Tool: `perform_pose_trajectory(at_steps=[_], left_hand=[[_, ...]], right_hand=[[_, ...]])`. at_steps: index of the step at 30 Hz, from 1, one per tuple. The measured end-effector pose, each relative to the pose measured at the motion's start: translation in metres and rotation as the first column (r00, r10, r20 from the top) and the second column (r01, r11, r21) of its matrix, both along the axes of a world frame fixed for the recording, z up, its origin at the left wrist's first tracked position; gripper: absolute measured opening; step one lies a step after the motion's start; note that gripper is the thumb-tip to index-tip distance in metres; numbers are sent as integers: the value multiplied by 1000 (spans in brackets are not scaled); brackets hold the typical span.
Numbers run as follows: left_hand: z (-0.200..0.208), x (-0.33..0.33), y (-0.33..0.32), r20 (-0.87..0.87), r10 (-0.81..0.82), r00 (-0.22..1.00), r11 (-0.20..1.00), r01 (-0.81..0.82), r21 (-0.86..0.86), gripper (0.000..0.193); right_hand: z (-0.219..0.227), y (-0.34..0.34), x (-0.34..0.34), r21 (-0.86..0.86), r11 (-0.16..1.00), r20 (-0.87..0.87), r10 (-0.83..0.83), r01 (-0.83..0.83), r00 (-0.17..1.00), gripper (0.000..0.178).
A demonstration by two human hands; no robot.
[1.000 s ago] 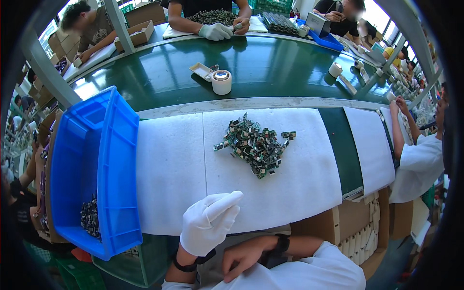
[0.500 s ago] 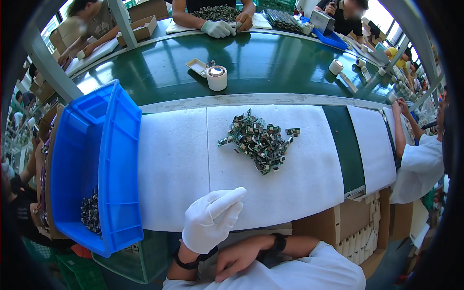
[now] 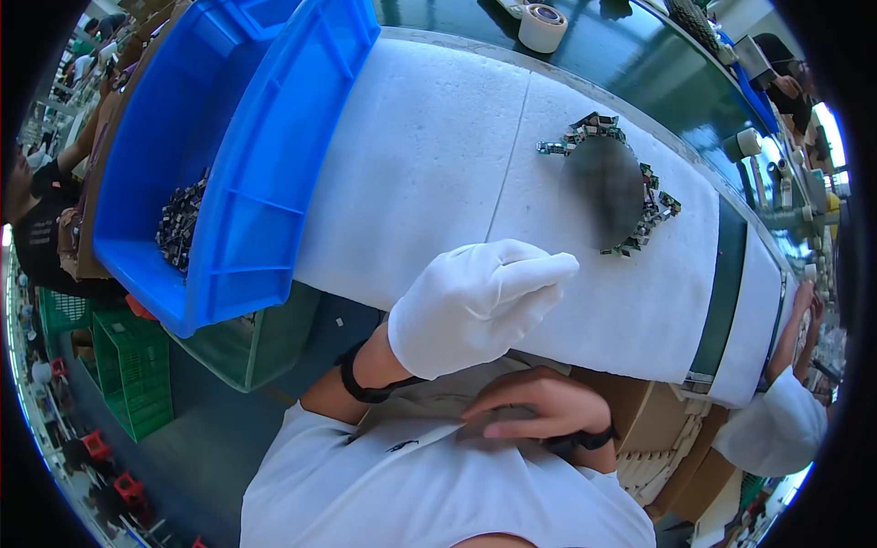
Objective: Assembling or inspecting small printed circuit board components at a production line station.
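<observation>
My left hand [image 3: 484,306], in a white glove, is raised over the near edge of the white foam sheet [image 3: 411,155]. Its fingers are pressed together and point right; whatever they might hold is hidden. My right hand [image 3: 548,406] is bare, held in front of my shirt just below the sheet's edge, its fingers stretched out and apart, slightly blurred. Beyond the left fingertips lies a pile of small green circuit boards [image 3: 650,215]; a dark blurred round patch covers its middle. Neither hand touches the pile.
A blue plastic bin [image 3: 301,155] with more small parts [image 3: 181,224] stands left. A green conveyor [image 3: 630,55] carries a white roll-shaped thing [image 3: 542,29]. Open cardboard box [image 3: 681,420] sits below right; green crate [image 3: 132,379] on the floor. A co-worker's sleeve [image 3: 772,425] is at right.
The view has swung left and down, so the bin and pile sit higher in it. My right hand has moved from by the left wrist to the right, its fingers spreading. The left stays closed.
</observation>
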State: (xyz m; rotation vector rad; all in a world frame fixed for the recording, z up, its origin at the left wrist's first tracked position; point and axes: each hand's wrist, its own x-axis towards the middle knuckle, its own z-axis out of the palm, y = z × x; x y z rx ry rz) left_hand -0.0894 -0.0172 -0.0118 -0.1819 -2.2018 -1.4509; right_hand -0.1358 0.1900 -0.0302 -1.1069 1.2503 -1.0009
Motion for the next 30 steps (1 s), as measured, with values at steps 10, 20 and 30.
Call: perform_pose_trajectory(at_steps=[10, 20, 30], left_hand=[[4, 0, -2, -2, -14, 1000, 1000, 14, -9, 38], [10, -3, 2, 4, 47, 999, 995, -47, -85, 29], [12, 1, 3, 60, 68, 996, 991, -60, -116, 28]], right_hand=[[46, 72, -25, -515, 310, 83, -910, 799, 407, 15], [31, 30, -38, -561, 305, -642, -747, 769, -172, 5], [31, 33, -35, -599, 280, -601, -777, 750, -190, 5]])
